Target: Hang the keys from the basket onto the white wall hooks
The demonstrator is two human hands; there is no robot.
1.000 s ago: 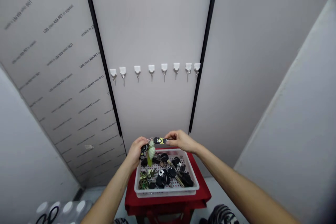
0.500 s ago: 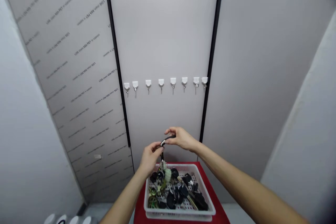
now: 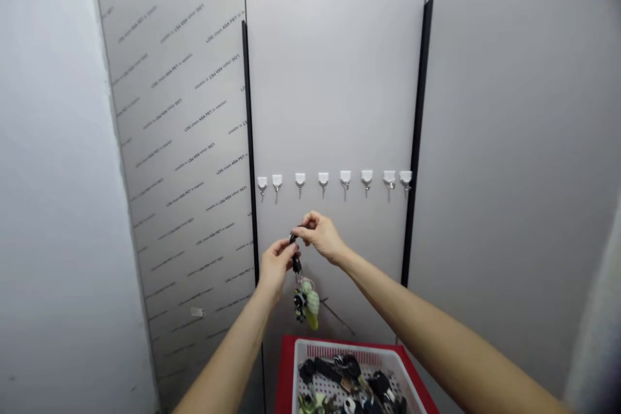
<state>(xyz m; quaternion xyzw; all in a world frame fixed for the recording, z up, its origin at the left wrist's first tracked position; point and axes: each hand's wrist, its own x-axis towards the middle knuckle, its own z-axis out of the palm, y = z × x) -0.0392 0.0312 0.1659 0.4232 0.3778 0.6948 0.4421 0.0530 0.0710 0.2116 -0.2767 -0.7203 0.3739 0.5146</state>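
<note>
Between my two hands is a keychain with a black strap (image 3: 296,264), held up in front of the wall. My left hand (image 3: 275,265) pinches the strap with thumb and fingertips. Its upper end is in the closed fingers of my right hand (image 3: 321,237), slightly higher and to the right. From the strap hang a pale green charm (image 3: 313,303) and a small black-and-white figure (image 3: 299,300). Below them stands a white plastic basket (image 3: 359,344) holding several keychains and keys, many with black parts (image 3: 334,369).
Several white hooks (image 3: 323,178) are fixed in a row on the grey wall panel (image 3: 334,90), above my hands. Black strips (image 3: 421,116) run down both sides of the panel. A red surface (image 3: 287,362) lies under the basket.
Both hands have lifted the keychain, so its charms now hang free above the basket. The view has tilted up and shifted left, so less of the basket shows.
</note>
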